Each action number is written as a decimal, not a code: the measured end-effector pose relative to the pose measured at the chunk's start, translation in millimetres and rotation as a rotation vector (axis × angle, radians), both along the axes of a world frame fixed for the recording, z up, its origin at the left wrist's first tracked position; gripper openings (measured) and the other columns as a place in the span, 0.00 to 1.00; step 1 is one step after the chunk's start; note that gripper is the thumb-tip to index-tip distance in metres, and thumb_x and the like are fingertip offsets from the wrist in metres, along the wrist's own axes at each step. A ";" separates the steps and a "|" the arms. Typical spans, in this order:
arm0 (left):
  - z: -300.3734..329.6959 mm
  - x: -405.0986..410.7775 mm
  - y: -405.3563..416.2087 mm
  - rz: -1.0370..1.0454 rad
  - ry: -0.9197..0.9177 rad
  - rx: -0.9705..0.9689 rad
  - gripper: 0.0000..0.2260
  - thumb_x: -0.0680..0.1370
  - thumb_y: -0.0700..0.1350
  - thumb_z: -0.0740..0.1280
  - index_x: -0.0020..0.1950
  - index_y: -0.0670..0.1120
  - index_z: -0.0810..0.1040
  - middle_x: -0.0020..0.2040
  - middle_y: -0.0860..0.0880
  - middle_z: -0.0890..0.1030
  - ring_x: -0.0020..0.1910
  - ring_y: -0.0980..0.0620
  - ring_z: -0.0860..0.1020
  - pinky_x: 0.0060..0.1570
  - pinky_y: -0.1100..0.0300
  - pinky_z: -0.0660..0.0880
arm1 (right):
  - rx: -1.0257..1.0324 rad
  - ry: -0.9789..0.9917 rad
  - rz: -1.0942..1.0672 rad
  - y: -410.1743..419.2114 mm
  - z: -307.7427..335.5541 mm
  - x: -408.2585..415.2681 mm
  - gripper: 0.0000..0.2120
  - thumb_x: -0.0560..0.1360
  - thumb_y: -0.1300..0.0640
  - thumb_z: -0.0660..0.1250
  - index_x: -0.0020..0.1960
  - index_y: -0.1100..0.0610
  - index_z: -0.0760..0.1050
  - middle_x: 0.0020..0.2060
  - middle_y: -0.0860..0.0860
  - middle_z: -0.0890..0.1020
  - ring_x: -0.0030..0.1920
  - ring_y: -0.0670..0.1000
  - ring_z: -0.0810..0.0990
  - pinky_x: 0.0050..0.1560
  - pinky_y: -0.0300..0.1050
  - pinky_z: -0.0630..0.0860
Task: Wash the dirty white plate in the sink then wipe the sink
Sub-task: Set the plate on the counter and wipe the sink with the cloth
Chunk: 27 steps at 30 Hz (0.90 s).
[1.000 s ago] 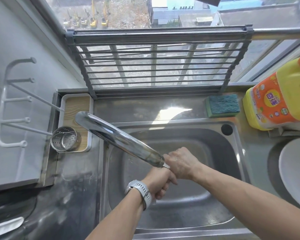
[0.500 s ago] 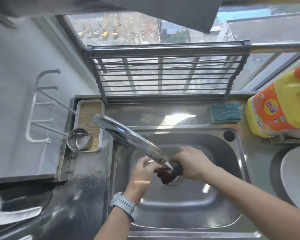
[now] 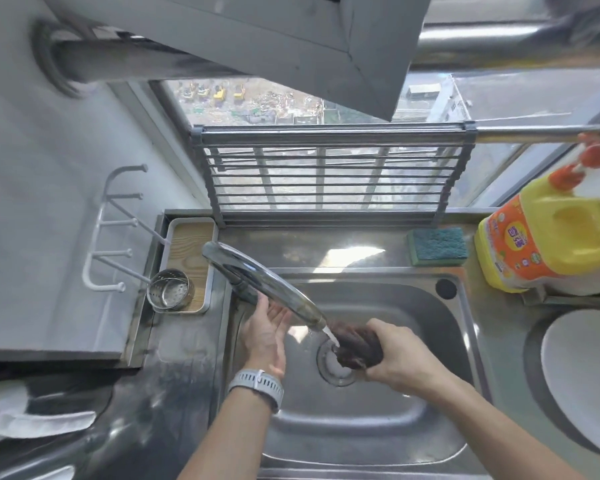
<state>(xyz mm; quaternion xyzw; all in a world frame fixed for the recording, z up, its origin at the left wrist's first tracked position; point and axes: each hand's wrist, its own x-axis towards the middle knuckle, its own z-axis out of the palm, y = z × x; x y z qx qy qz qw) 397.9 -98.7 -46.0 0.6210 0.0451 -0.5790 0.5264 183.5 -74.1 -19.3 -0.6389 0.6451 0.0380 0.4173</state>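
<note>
A steel sink (image 3: pixel 413 441) fills the lower middle, with its drain (image 3: pixel 333 370) near the centre. The chrome tap (image 3: pixel 257 278) arches over it and water runs from its spout. My right hand (image 3: pixel 400 358) is shut on a dark brown cloth (image 3: pixel 355 344), held under the stream just above the drain. My left hand (image 3: pixel 265 332) hangs open, fingers spread, under the tap's neck at the sink's left wall, holding nothing. A white plate (image 3: pixel 582 382) lies on the counter at the right edge, outside the sink.
A green-blue sponge (image 3: pixel 437 245) lies behind the sink. A yellow detergent jug (image 3: pixel 548 237) stands at the back right. A steel strainer cup (image 3: pixel 169 289) sits on a wooden tray at the left. A drying rack (image 3: pixel 329 174) leans against the window.
My left hand has let go of the cloth and moved left, opening under the tap. The right hand keeps the cloth under the water. The view has tilted upward.
</note>
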 end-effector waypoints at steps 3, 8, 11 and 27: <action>-4.8 -6.4 -0.3 0.082 -0.071 0.021 0.08 0.83 0.43 0.67 0.53 0.39 0.82 0.52 0.38 0.87 0.41 0.49 0.88 0.39 0.60 0.84 | 0.015 0.005 -0.009 2.1 6.3 -9.7 0.19 0.63 0.47 0.77 0.47 0.47 0.71 0.43 0.45 0.82 0.44 0.49 0.81 0.45 0.47 0.80; -14.7 -14.3 -6.8 0.151 -0.128 0.075 0.08 0.80 0.38 0.68 0.54 0.34 0.83 0.45 0.38 0.87 0.37 0.47 0.87 0.39 0.56 0.84 | 0.053 -0.022 -0.032 6.8 9.0 -24.2 0.20 0.64 0.47 0.78 0.49 0.46 0.72 0.43 0.44 0.82 0.43 0.45 0.81 0.45 0.44 0.80; -10.3 -14.3 -6.3 0.111 -0.097 0.060 0.07 0.81 0.37 0.68 0.56 0.34 0.82 0.49 0.38 0.86 0.39 0.48 0.86 0.39 0.59 0.83 | 0.090 -0.119 -0.111 12.7 11.7 -27.9 0.24 0.61 0.38 0.80 0.47 0.46 0.72 0.41 0.44 0.82 0.40 0.42 0.80 0.38 0.37 0.75; 71.8 -50.6 84.2 -0.704 0.249 -0.035 0.17 0.78 0.45 0.73 0.65 0.41 0.81 0.60 0.39 0.85 0.56 0.43 0.84 0.56 0.52 0.81 | 0.064 -0.564 -0.421 53.1 74.6 -13.0 0.20 0.70 0.44 0.78 0.57 0.48 0.77 0.49 0.46 0.85 0.52 0.46 0.85 0.53 0.46 0.83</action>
